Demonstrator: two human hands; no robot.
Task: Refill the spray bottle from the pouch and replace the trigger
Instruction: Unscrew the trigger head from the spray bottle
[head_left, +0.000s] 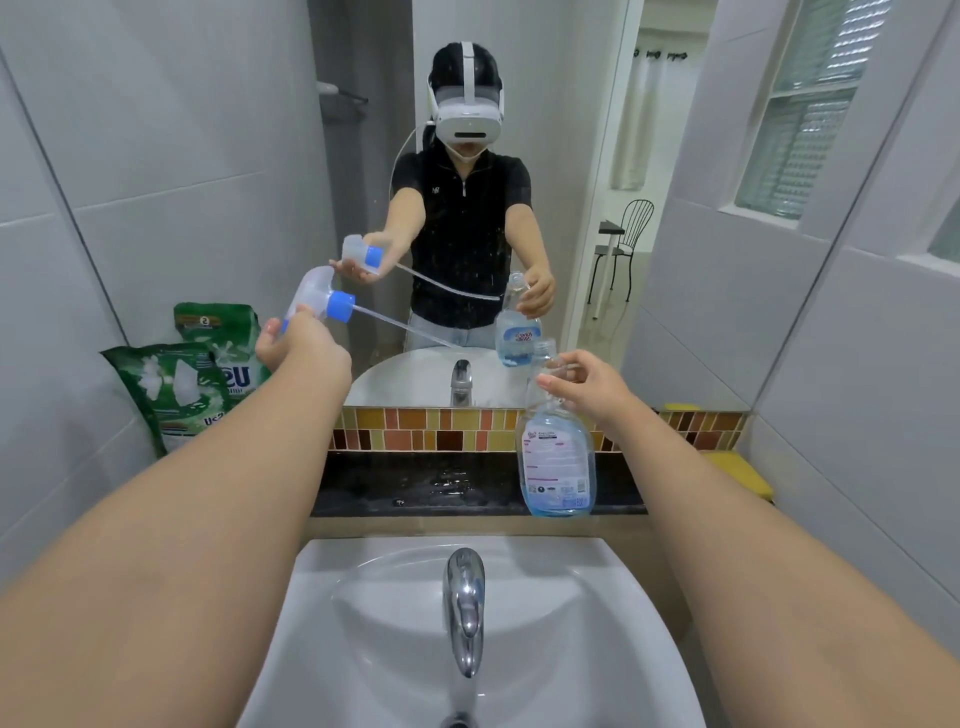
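A clear spray bottle (557, 457) with blue liquid in its lower half stands on the black ledge behind the sink, its neck uncapped. My right hand (587, 384) grips the bottle's neck. My left hand (296, 340) holds the white trigger head (319, 296) with its blue collar up at the left, well apart from the bottle. The trigger's thin dip tube (410, 327) slants down to the right, its tip near the bottle mouth. A green pouch (176, 395) leans against the left wall.
A white sink (363, 623) with a chrome tap (465, 603) lies directly below. The black ledge (415, 483) runs under a mosaic tile strip and a mirror (571, 156). A yellow sponge (743, 470) sits at the ledge's right end.
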